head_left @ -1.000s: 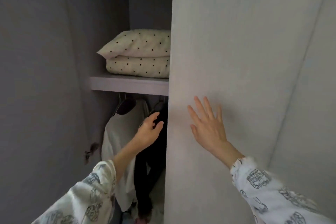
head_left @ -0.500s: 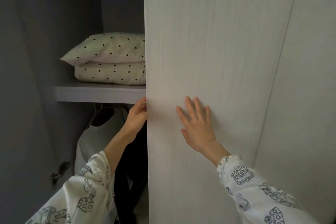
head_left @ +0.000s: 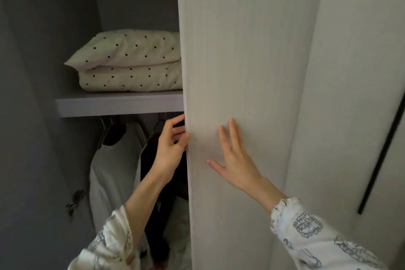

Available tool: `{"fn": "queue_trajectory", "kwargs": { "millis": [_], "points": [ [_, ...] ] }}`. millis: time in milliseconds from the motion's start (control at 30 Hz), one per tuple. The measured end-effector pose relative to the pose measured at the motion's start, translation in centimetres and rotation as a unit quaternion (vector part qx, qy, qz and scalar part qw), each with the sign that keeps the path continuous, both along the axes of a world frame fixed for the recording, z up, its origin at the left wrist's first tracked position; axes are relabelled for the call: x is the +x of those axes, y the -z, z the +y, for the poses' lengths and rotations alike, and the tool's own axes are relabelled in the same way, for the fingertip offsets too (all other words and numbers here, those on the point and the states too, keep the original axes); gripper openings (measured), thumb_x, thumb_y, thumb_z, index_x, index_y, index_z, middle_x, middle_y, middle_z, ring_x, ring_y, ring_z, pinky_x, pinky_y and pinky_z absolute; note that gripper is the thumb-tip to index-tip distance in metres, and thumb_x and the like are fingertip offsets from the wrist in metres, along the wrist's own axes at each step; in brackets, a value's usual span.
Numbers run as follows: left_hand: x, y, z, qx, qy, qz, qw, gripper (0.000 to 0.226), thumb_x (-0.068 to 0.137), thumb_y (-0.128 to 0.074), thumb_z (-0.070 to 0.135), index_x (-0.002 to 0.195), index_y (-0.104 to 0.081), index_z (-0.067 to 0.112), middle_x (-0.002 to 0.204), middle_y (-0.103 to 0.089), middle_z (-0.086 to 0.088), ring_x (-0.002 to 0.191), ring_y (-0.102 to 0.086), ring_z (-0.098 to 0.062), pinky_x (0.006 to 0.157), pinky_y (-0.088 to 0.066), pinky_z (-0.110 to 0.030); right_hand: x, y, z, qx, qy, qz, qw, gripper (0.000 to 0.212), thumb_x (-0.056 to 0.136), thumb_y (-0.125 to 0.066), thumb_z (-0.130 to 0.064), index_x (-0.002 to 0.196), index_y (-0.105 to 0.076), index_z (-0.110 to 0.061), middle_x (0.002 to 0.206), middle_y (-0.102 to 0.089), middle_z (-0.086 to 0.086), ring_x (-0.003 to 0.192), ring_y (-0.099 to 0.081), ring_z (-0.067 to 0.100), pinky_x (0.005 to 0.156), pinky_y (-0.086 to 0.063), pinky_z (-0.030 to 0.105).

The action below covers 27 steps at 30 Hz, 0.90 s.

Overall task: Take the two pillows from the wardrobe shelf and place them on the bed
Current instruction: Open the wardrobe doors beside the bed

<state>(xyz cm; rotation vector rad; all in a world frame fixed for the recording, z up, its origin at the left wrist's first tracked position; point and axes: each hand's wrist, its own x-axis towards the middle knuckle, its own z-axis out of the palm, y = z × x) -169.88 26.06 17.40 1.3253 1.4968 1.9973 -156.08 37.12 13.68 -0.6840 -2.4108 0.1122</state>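
- Two hands at work: my left hand [head_left: 169, 148] is curling its fingers around the wardrobe door [head_left: 236, 94] edge, gripping it.
- My right hand [head_left: 235, 160] is pressing flat, fingers spread, holding nothing.
- Two dotted pillows [head_left: 131, 61] are lying stacked on the shelf [head_left: 118, 105].

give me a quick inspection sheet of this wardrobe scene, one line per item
surface: grey wardrobe shelf, holding only the pillows where it shows
job's things: two cream dotted pillows, top pillow stacked on bottom pillow, right ends hidden by the door, untouched
clutter: white garment and dark garment hanging below the shelf
grippers: left hand curled round the edge of the wardrobe door; right hand flat and open on the door's face
cables: nothing seen
surroundings: door hinge on the dark left wall; neighbouring door with black handle; no bed in view
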Motion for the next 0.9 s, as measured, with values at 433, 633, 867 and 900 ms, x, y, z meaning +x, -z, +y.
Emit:
{"fn": "queue_trajectory", "kwargs": {
  "millis": [433, 633, 867, 900],
  "points": [
    [6.6, 0.3, -4.8, -0.015, 0.162, -0.037, 0.986, 0.079, 0.072, -0.027, -0.02, 0.126, -0.054, 0.03, 0.117, -0.064, -0.001, 0.113, -0.059, -0.013, 0.08, -0.054, -0.025, 9.2, 0.7, -7.4, -0.371, -0.122, 0.104, 0.915, 0.064, 0.096, -0.048, -0.023, 0.147, -0.012, -0.031, 0.154, -0.02, -0.014, 0.138, -0.029, 0.004, 0.112, -0.027, 0.025],
    [12.0, 0.1, -6.3, -0.022, 0.18, -0.04, 0.983, 0.074, 0.067, -0.034, -0.009, 0.125, -0.055, 0.032, 0.124, -0.059, -0.007, 0.116, -0.057, -0.016, 0.086, -0.053, -0.032, 14.5, 0.4, -9.3, -0.406, -0.119, 0.096, 0.901, 0.054, 0.098, -0.043, -0.019, 0.147, -0.021, -0.024, 0.153, -0.026, -0.01, 0.135, -0.037, 0.009, 0.114, -0.03, 0.033],
    [21.1, -0.1, -6.6, -0.029, 0.169, -0.024, 0.985, 0.067, 0.069, -0.037, -0.005, 0.121, -0.055, 0.034, 0.128, -0.054, -0.013, 0.121, -0.051, -0.024, 0.101, -0.044, -0.048, 22.0, -0.2, -10.7, -0.444, -0.094, 0.145, 0.879, 0.046, 0.1, -0.036, -0.013, 0.144, -0.029, -0.023, 0.142, -0.039, -0.01, 0.123, -0.048, 0.006, 0.112, -0.032, 0.029],
    [22.5, -0.1, -6.3, -0.032, 0.162, -0.008, 0.986, 0.068, 0.074, -0.036, -0.009, 0.119, -0.054, 0.038, 0.128, -0.054, -0.01, 0.121, -0.051, -0.022, 0.102, -0.043, -0.047, 23.1, -0.3, -10.9, -0.448, -0.089, 0.152, 0.876, 0.045, 0.1, -0.034, -0.013, 0.144, -0.029, -0.023, 0.144, -0.038, -0.009, 0.123, -0.047, 0.006, 0.113, -0.03, 0.03]
  ]
}}
